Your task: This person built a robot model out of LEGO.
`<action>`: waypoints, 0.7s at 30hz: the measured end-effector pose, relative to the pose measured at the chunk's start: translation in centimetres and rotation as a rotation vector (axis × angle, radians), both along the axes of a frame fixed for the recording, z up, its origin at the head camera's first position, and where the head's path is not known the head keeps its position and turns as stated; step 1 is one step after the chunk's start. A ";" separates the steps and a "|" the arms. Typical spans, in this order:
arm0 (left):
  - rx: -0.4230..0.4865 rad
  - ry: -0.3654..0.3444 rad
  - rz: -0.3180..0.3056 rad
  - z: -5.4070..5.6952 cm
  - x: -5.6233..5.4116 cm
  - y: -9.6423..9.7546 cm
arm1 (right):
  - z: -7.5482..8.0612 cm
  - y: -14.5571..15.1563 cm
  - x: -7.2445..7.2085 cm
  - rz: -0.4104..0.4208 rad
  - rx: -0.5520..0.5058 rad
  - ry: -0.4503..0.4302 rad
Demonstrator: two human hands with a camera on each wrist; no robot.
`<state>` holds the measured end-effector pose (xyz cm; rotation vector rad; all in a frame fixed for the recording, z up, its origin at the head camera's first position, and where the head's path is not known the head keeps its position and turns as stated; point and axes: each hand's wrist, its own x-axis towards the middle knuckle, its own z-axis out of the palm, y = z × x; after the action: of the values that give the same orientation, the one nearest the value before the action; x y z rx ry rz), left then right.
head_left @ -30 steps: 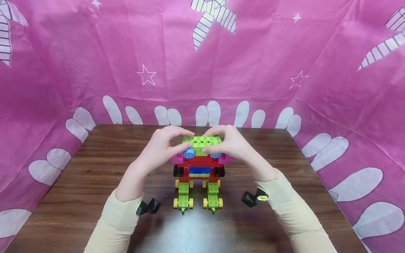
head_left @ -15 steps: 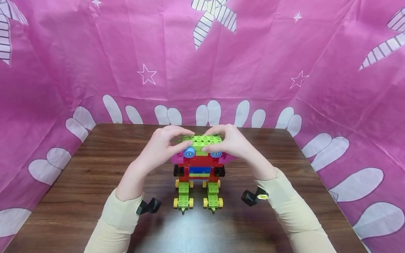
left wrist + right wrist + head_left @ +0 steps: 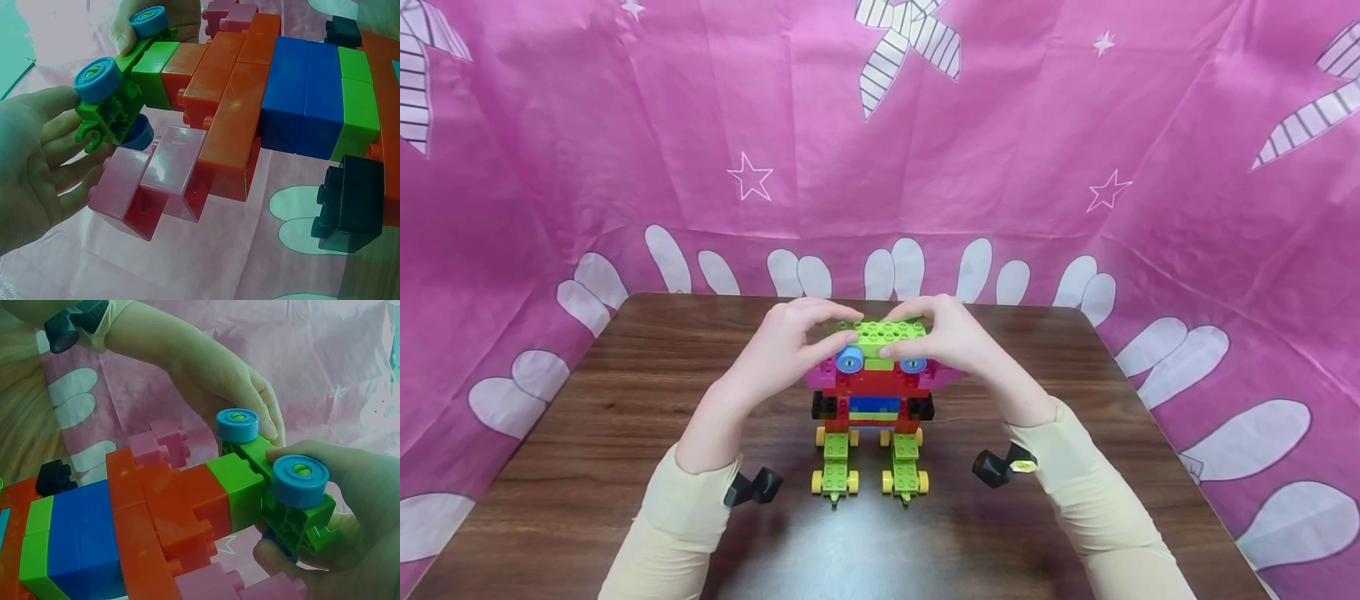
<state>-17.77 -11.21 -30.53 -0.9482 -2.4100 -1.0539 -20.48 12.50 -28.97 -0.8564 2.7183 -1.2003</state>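
A toy-brick figure stands upright on the table, with a red middle, a blue brick and pink side bricks. On its top lies a lime-green wheeled base, studs up, with blue wheels. My left hand pinches the left end of this base, thumb in front and fingers behind. At the other end my right hand pinches it in the same way. In the right wrist view a green brick joins the base to the red bricks below.
Two green wheeled bases with yellow wheels form the figure's feet on the brown wooden table. Black bricks stick out at its sides. A pink patterned cloth hangs around the table. Black wrist cameras hang by both sleeves.
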 end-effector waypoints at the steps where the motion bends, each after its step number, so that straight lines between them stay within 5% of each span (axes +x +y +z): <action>1: 0.000 0.001 0.000 0.0 0.0 0.0 | -0.1 0.0 0.0 0.000 0.000 0.003; 21: 0.058 -0.088 0.010 -0.5 -0.1 0.0 | -0.5 -0.1 0.4 0.015 -0.015 0.046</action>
<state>-17.91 -11.18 -30.99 -0.8869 -2.4377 -1.1780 -20.06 12.45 -29.50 -0.9163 2.7370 -1.2144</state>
